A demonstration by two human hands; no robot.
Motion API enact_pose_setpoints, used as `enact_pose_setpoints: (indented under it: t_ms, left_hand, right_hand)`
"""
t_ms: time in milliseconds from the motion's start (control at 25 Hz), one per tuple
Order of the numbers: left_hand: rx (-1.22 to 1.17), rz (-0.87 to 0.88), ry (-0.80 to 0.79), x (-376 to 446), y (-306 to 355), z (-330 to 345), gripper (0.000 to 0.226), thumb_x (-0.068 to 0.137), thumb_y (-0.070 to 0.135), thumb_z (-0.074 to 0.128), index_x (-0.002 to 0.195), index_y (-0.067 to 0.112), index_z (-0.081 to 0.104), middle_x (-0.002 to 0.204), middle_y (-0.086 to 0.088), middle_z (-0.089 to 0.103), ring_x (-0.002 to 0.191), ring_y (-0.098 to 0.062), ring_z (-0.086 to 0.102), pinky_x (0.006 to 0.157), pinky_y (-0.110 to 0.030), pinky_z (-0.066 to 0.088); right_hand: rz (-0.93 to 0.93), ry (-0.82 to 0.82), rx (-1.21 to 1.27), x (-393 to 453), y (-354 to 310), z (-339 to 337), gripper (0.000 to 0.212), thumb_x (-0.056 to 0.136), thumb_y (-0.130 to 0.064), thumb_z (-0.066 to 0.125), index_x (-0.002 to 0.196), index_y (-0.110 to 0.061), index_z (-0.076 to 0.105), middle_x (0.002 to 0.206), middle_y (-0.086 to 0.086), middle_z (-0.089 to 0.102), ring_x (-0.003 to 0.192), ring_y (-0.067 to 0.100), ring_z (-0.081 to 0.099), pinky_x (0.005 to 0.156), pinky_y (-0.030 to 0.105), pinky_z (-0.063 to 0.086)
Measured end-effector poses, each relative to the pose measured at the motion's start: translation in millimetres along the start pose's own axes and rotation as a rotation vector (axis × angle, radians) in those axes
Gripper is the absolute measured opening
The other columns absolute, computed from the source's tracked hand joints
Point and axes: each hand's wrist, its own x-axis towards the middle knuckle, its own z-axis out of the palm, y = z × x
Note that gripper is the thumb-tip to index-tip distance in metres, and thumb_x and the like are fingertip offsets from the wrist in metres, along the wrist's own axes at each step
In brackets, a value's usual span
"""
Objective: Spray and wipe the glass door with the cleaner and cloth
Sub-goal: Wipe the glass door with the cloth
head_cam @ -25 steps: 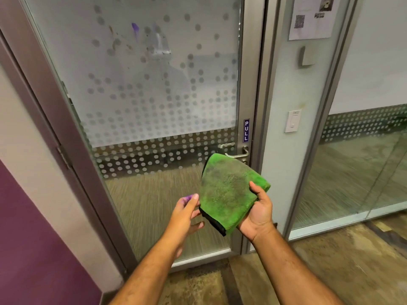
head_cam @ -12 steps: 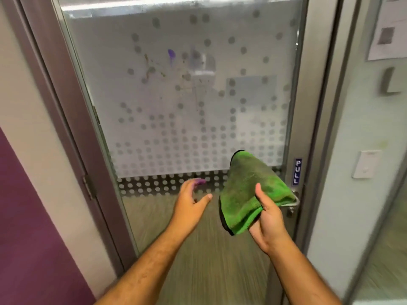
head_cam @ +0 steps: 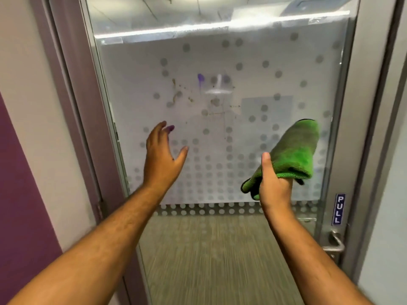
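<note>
Looks like the wiping step is about to start. Right hand [head_cam: 274,186] is clamped on the green cloth [head_cam: 294,154], near the glass door [head_cam: 220,128]. Left hand [head_cam: 161,159] is open and empty. Brown and purple smudges [head_cam: 176,95] sit up and left of the cloth, so that's where it probably needs to go. No cleaner in sight.

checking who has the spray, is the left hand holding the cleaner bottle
No, the left hand is open and empty in front of the glass door, while the right hand grips the green cloth.
</note>
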Motion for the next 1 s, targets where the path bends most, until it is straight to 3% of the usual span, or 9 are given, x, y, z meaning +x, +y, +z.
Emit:
enact_pose_setpoints:
  t_ms: [40, 80, 120, 200, 320, 480, 760, 880, 1000]
  left_hand:
    - [0.037, 0.010, 0.036, 14.9, -12.7, -5.8, 0.071, 0.095, 0.043, 0.072, 0.155, 0.017, 0.044, 0.169, -0.004, 0.034, 0.157, -0.023, 0.030, 0.125, -0.033, 0.030]
    - [0.091, 0.020, 0.069, 29.9, -26.0, -12.1, 0.075, 0.096, 0.045, 0.070, 0.158, 0.016, 0.040, 0.172, -0.006, 0.030, 0.159, -0.026, 0.027, 0.128, -0.039, 0.028]
    - [0.151, 0.030, 0.092, 44.5, -40.5, -18.5, 0.078, 0.098, 0.048, 0.068, 0.161, 0.015, 0.036, 0.174, -0.007, 0.026, 0.161, -0.029, 0.023, 0.131, -0.046, 0.026]
    - [0.274, 0.048, 0.100, 74.2, -75.5, -32.0, 0.081, 0.100, 0.053, 0.060, 0.164, 0.015, 0.029, 0.178, -0.009, 0.019, 0.164, -0.032, 0.016, 0.132, -0.055, 0.020]
    - [0.421, 0.122, 0.039, 100.8, -130.2, -43.2, 0.083, 0.104, 0.063, 0.043, 0.169, 0.019, 0.015, 0.180, -0.006, 0.007, 0.166, -0.031, 0.006, 0.132, -0.059, 0.016]
    - [0.547, 0.263, 0.098, 107.3, -173.1, -25.2, 0.085, 0.105, 0.067, 0.025, 0.171, 0.020, 0.002, 0.181, -0.006, -0.002, 0.167, -0.030, -0.002, 0.133, -0.058, 0.011]
    - [0.502, 0.375, 0.284, 116.7, -203.9, -3.4, 0.081, 0.105, 0.061, 0.035, 0.170, 0.018, 0.013, 0.181, -0.005, 0.006, 0.167, -0.029, 0.005, 0.134, -0.053, 0.006]
    - [0.458, 0.394, 0.302, 114.6, -206.0, -0.9, 0.075, 0.106, 0.051, 0.035, 0.170, 0.019, 0.016, 0.180, -0.004, 0.010, 0.167, -0.027, 0.008, 0.134, -0.053, 0.009]
    - [0.440, 0.385, 0.292, 114.2, -204.3, -3.6, 0.076, 0.101, 0.040, 0.042, 0.170, 0.019, 0.018, 0.180, -0.004, 0.012, 0.167, -0.026, 0.009, 0.134, -0.050, 0.008]
  right_hand:
    - [-0.050, 0.020, -0.070, 6.2, -1.2, 10.5, 0.060, 0.092, -0.073, 0.054, 0.078, -0.020, 0.079, 0.079, -0.001, 0.081, 0.081, 0.006, 0.076, 0.088, 0.040, 0.056]
    - [-0.093, 0.054, -0.147, 14.8, -3.0, 19.8, 0.074, 0.087, -0.079, 0.051, 0.111, -0.014, 0.076, 0.113, 0.011, 0.080, 0.108, 0.015, 0.075, 0.102, 0.044, 0.056]
    - [-0.147, 0.090, -0.241, 27.8, -5.5, 27.9, 0.088, 0.085, -0.079, 0.053, 0.147, -0.015, 0.055, 0.147, 0.015, 0.064, 0.135, 0.024, 0.062, 0.114, 0.046, 0.050]
    - [-0.345, 0.151, -0.422, 58.6, -11.9, 45.7, 0.105, 0.092, -0.067, 0.061, 0.168, -0.026, 0.003, 0.177, 0.009, 0.021, 0.161, 0.031, 0.029, 0.127, 0.053, 0.035]
    - [-0.520, 0.121, -0.642, 101.5, -17.0, 69.4, 0.109, 0.095, -0.070, 0.058, 0.167, -0.027, -0.012, 0.181, 0.003, -0.004, 0.167, 0.031, 0.000, 0.130, 0.067, 0.012]
    - [-0.576, 0.160, -0.982, 139.4, -7.4, 107.7, 0.095, 0.099, -0.072, 0.035, 0.169, -0.027, -0.011, 0.180, 0.000, -0.016, 0.163, 0.043, -0.015, 0.117, 0.087, 0.005]
    - [-0.964, 0.171, -1.186, 144.3, -62.2, 237.6, 0.099, 0.089, -0.070, 0.044, 0.171, -0.031, 0.006, 0.181, 0.005, 0.000, 0.161, 0.055, -0.004, 0.113, 0.089, 0.000]
    - [-1.235, 0.054, -1.274, 115.2, -29.3, 269.4, 0.097, 0.087, -0.068, 0.049, 0.170, -0.031, 0.014, 0.181, 0.004, 0.006, 0.162, 0.052, 0.000, 0.117, 0.085, 0.002]
    - [-1.253, -0.090, -1.275, 79.9, 39.0, 247.7, 0.097, 0.086, -0.060, 0.052, 0.171, -0.032, 0.013, 0.181, 0.000, 0.004, 0.164, 0.049, 0.000, 0.119, 0.082, 0.009]
